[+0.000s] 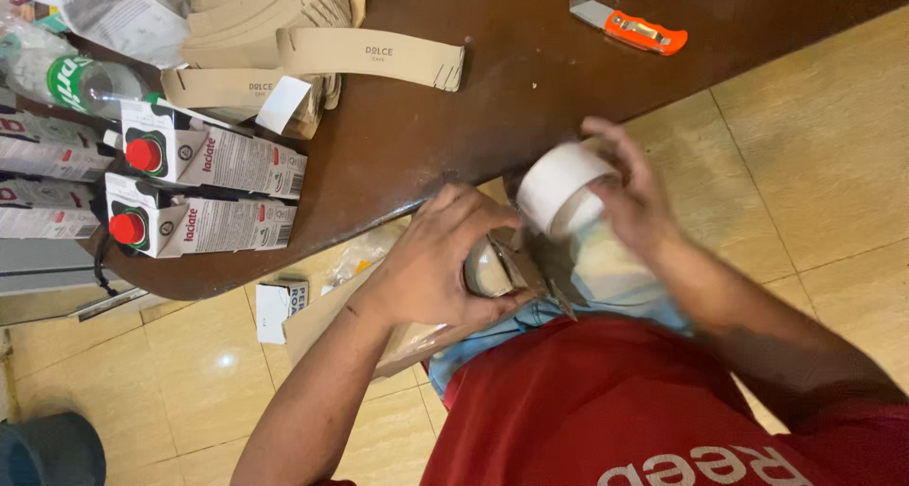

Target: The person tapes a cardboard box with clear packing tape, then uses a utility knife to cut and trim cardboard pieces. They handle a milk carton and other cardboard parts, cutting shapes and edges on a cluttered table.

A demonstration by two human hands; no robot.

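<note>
My left hand (431, 268) grips a small brown cardboard piece (492, 270), fingers curled narrow round it, held over my lap just off the table's edge; my right hand (630, 197), at two o'clock from the left, clasps a pale roll of packing tape (561, 185), fingers wrapped about its rim; I judge the taping barely begun, since I cannot see any strip laid on the cardboard. The dark brown wooden table (511, 79) curves close at twelve o'clock; an orange utility knife (632, 27) lies well apart at one o'clock; white cartons with red caps (204, 188) sit at ten o'clock; tiled floor (814, 154) opens at three o'clock.
</note>
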